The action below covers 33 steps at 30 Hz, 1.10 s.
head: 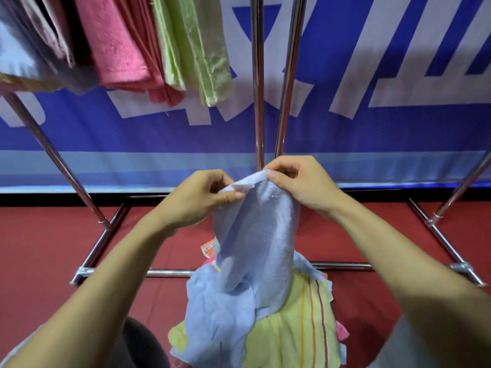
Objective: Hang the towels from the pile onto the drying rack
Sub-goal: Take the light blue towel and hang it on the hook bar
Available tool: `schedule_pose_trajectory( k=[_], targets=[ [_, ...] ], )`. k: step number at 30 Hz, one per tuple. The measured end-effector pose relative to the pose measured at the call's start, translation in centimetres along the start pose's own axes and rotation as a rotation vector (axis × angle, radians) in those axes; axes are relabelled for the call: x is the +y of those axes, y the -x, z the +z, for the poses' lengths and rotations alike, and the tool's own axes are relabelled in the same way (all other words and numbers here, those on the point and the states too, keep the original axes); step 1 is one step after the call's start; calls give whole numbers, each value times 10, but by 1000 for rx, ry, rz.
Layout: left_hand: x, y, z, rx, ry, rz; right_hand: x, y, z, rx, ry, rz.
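A light blue towel (255, 240) hangs from both hands above the pile. My left hand (196, 197) pinches its top edge on the left, and my right hand (297, 181) pinches the same edge on the right, close together. The towel's lower end still trails onto the pile (292, 325), where a yellow-green striped towel, another light blue one and a bit of pink show. The chrome drying rack (257, 102) stands just behind, its upright poles rising past my hands. A pink towel (117, 46) and a green towel (196, 49) hang from its top at the upper left.
The rack's base bars (342, 266) run across the red floor and out to feet at both sides. A blue and white banner (372, 128) covers the wall behind. More towels, purple and grey (39, 41), hang at the far upper left.
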<state>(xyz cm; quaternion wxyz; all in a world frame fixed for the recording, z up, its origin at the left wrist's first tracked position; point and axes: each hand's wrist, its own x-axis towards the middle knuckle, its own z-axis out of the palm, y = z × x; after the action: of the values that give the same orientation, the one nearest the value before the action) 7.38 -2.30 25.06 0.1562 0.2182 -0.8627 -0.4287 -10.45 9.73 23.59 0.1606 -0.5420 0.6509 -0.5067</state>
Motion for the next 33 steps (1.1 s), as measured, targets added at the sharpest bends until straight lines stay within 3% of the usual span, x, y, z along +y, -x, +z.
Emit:
schedule_pose_trajectory(
  k=[5, 9, 12, 18, 24, 33],
  targets=[
    [6, -4, 12, 9, 274, -45, 9, 0, -4, 96, 75, 52],
    [16, -9, 17, -31, 415, -240, 7, 3, -8, 103, 220, 34],
    [16, -10, 18, 13, 370, -268, 2, 6, -10, 102, 255, 8],
    [16, 0, 23, -16, 139, -132, 2, 11, -6, 61, 339, 63],
    [25, 3, 15, 36, 668, -236, 5, 15, 2, -74, 357, 77],
    [22, -2, -5, 239, 1377, -207, 25, 11, 15, -179, 607, 175]
  ],
)
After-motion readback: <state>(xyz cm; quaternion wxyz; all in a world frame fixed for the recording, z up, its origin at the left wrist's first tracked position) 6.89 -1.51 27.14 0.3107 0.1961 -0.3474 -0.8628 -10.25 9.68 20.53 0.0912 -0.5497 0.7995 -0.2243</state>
